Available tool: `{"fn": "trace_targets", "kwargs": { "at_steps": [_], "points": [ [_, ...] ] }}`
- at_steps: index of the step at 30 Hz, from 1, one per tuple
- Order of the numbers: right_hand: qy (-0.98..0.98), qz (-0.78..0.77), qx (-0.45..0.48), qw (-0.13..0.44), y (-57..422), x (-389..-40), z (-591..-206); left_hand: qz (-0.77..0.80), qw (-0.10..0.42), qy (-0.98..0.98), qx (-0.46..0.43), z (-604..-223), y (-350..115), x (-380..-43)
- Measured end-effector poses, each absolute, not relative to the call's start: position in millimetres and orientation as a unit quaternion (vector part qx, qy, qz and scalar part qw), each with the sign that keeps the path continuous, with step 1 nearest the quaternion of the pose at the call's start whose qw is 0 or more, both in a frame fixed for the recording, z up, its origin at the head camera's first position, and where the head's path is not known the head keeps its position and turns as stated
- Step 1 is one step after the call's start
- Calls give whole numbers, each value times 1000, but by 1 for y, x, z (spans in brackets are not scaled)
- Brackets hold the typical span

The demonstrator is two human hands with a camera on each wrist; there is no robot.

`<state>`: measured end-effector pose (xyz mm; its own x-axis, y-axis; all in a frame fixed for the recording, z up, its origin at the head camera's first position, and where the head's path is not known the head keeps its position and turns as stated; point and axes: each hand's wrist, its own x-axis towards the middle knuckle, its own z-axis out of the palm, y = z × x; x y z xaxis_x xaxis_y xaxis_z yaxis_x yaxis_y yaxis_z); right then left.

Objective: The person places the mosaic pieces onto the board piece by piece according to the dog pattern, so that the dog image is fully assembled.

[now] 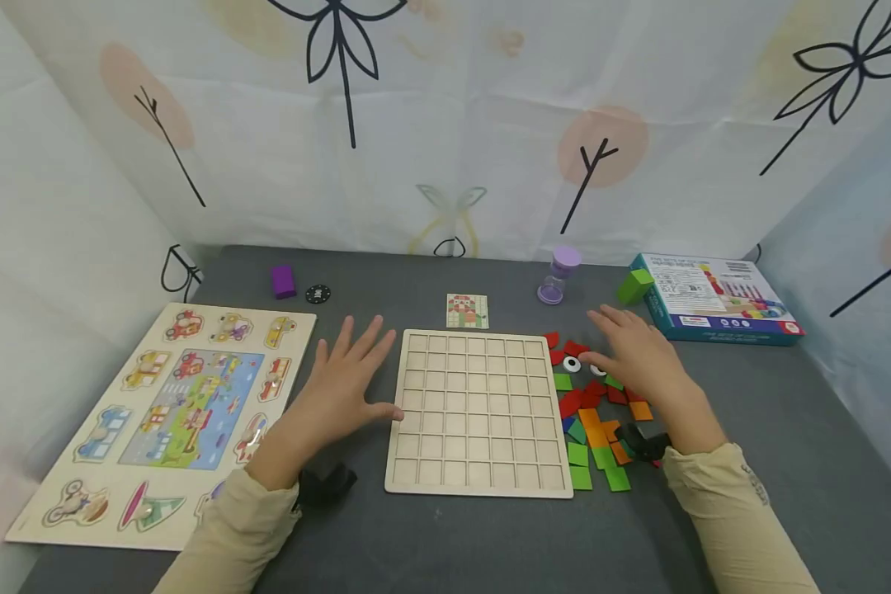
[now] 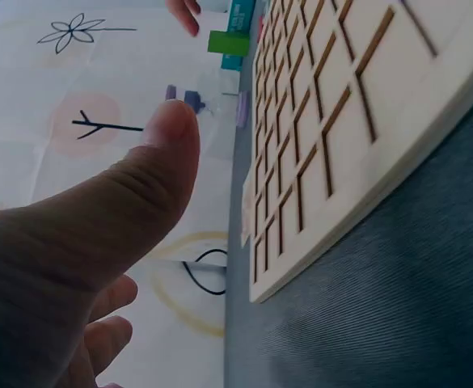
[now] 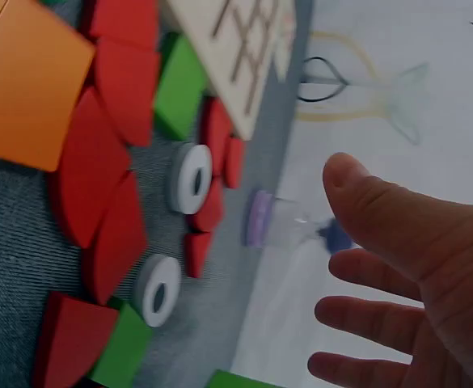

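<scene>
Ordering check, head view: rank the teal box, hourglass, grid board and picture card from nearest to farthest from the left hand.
From the left hand:
1. Grid board, immediately right, beside the thumb
2. Picture card, beyond the board's far edge
3. Hourglass, farther right, toward the back
4. Teal box, far right

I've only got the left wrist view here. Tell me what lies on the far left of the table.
Observer: A puzzle board with vehicle pictures lies there, to the left of the grid board.

Operator: Go on to the grid board's other side. Give me what my view misses.

Observer: Loose coloured pieces, red, orange and green among them, lie along its right side.

Operator: Single out any round ones.

Observer: Two white rings lie among the pieces, as the right wrist view shows best.
</scene>
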<state>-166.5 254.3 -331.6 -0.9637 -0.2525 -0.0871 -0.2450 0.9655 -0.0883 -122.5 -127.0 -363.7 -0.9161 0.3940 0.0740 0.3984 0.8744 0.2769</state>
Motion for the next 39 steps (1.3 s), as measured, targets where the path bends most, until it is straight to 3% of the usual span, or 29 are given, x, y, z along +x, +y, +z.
{"fn": "trace_targets", "kwargs": {
  "at_steps": [14, 21, 39],
  "points": [
    [988, -11, -135, 79, 237, -201, -356, -180, -52, -956, -228, -392, -118, -113],
    [987, -17, -147, 64, 229, -209, -361, -198, -97, -947, -232, -397, -113, -111],
    [981, -63, -157, 97, 221, -221, -368, -179, -102, -951, -229, -400, -111, -109]
  ]
}}
